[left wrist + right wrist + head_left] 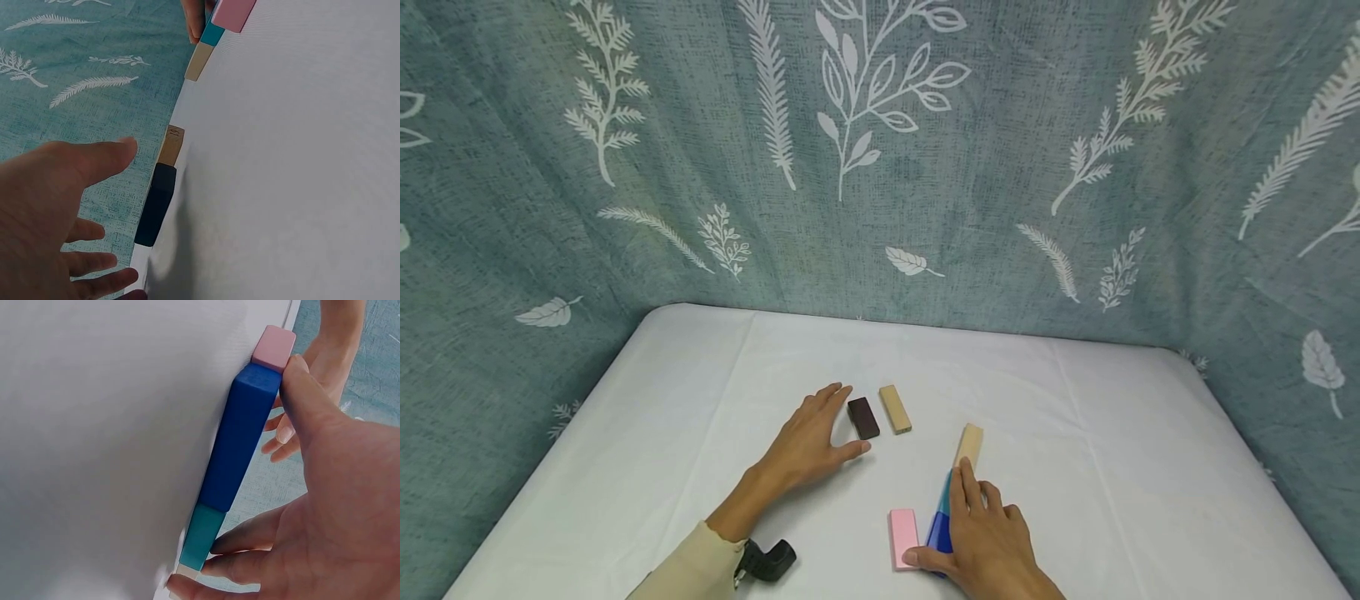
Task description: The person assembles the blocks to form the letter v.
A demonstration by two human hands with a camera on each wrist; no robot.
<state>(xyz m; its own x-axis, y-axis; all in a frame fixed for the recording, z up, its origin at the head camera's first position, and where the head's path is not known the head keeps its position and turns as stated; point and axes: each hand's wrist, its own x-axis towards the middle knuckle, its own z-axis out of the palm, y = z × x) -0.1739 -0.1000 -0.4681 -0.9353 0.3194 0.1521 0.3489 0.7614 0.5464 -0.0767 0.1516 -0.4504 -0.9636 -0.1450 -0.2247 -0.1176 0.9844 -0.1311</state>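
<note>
My left hand (808, 437) is spread around a dark brown block (863, 418), thumb and fingers apart from it as far as I can see. Just right of that block lies a tan wooden block (895, 409). My right hand (992, 533) rests over a line of blocks: a blue block (240, 437), a teal block (203, 536) and a pale wooden block (970, 444). Its thumb touches the near end of the blue block, beside a pink block (903, 539); its fairly straight fingertips touch the far part of the line. The hand partly hides the blue and teal blocks in the head view.
A white cloth (1112, 467) covers the table. Behind and around it hangs a teal curtain (985, 167) with white leaf prints. A black wrist device (769, 561) sits by the left sleeve (692, 567).
</note>
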